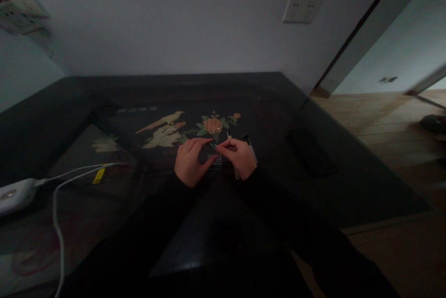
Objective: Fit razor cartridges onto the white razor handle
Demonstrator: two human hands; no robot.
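My left hand (190,163) and my right hand (240,158) are close together over the dark table. Between their fingertips is a small, thin, dark greenish piece (213,146), too dim to name. The left thumb and forefinger curve around it in a wide pinch, while the right fingertips press together at its right end. Under the fingers lies a small shiny, clear-looking item (216,162). Partly hidden behind my right hand are a light-tipped small item (229,134) and a dark and silvery item (253,153).
The dark glossy table (209,242) has a bird-and-flower picture (212,125). At left are a white adapter (17,196), a white cable (57,223) and a yellow tag (99,176). A dark flat rectangle (310,152) shows at right. Behind, the wall holds sockets (301,10).
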